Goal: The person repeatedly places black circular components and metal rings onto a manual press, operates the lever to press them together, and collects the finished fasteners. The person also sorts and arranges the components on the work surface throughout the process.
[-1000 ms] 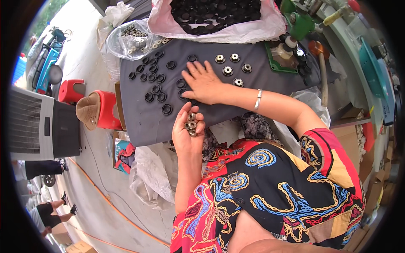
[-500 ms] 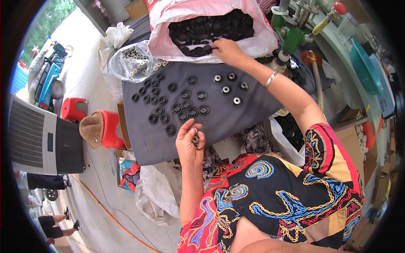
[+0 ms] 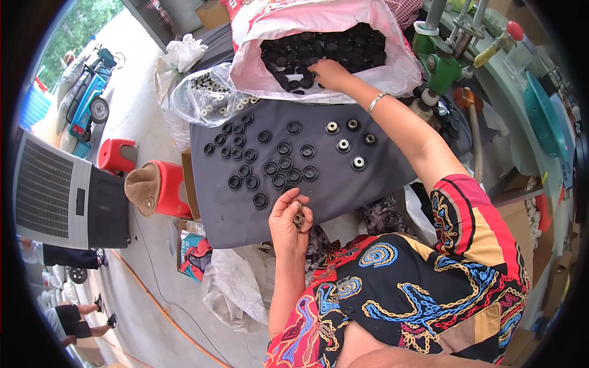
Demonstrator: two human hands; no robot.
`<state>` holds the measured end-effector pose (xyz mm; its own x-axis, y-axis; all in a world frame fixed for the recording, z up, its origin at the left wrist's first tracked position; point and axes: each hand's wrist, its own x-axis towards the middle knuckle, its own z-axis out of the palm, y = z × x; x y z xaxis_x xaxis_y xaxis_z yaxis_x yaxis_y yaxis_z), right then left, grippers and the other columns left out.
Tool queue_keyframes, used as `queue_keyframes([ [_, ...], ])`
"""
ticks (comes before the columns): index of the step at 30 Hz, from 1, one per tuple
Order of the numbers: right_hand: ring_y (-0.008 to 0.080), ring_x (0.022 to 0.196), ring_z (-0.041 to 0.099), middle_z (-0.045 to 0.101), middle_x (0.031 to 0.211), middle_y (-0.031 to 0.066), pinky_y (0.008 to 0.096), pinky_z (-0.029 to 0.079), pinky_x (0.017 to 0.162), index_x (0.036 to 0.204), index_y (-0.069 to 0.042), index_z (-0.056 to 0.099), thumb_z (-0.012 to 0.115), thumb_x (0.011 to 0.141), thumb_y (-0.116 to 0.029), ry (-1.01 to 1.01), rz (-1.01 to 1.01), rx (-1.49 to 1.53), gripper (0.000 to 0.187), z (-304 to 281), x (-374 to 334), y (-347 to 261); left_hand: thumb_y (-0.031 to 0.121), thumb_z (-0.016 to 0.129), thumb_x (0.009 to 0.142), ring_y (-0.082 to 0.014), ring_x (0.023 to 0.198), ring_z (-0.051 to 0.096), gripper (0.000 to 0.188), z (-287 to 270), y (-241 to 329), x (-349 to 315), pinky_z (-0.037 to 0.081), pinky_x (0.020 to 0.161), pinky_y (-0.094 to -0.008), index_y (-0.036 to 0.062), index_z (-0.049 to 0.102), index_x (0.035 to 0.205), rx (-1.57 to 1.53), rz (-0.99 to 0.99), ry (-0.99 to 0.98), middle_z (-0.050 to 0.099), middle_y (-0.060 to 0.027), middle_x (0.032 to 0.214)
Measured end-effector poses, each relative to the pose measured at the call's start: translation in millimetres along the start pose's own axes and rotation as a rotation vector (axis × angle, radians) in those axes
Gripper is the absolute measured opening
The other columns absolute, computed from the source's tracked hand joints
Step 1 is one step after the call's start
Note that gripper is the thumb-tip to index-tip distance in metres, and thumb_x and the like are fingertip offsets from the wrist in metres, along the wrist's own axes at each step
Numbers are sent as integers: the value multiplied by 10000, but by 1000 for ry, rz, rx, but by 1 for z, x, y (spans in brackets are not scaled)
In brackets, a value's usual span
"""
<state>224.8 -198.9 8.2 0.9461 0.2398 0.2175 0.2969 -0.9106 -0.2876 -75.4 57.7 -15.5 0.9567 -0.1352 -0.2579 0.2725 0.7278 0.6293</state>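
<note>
My left hand is raised at the near edge of the cloth-covered table, fingers curled around small metal bearing-like rings. My right hand reaches into the mouth of a white sack full of black round caps. Its fingers are drawn together among the caps, and whatever they hold is hidden. Between the hands, several black rings lie scattered over the grey cloth. Right of these sit several metal-centred black wheels.
Left of the sack is a clear plastic bag of small metal parts. A green hand press and a hammer are on the right. Red stools and an air cooler stand left of the table.
The whole view has shifted, so the table sits slightly lower and further right. My right hand has moved from the sack's near edge deeper into the caps. My left hand still holds the rings.
</note>
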Motion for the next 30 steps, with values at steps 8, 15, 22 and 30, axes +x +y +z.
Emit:
queue_keyframes([
  [8,222,755,674,655,965,189,324,579,680,1248,127,488,624,831,30,122,277,1110,449,-29,12,0,-20,492,898,-174,552,581,206,-2,6,7,328,378,-216,-28,580,1084,-27,-30,-1,627,-146,907],
  [15,355,942,644,662,1007,202,471,507,794,1004,-30,668,636,794,-235,3,324,-191,295,-60,4,15,-21,522,877,-171,518,544,224,-4,8,1,339,377,-224,-27,577,1095,-6,-14,25,635,-139,884],
  [22,370,1086,595,624,1147,227,454,484,913,1086,11,633,684,797,-317,-145,538,-305,440,-70,-38,57,-15,513,893,-182,553,584,198,-8,6,5,337,374,-215,-25,576,1080,-67,-59,12,638,-150,888],
  [30,381,1058,580,629,1056,229,440,482,913,1053,2,613,703,712,-100,20,330,-227,367,-29,-32,94,-20,507,896,-187,553,586,192,-6,6,7,336,369,-216,-25,579,1073,-66,-65,9,635,-151,888],
])
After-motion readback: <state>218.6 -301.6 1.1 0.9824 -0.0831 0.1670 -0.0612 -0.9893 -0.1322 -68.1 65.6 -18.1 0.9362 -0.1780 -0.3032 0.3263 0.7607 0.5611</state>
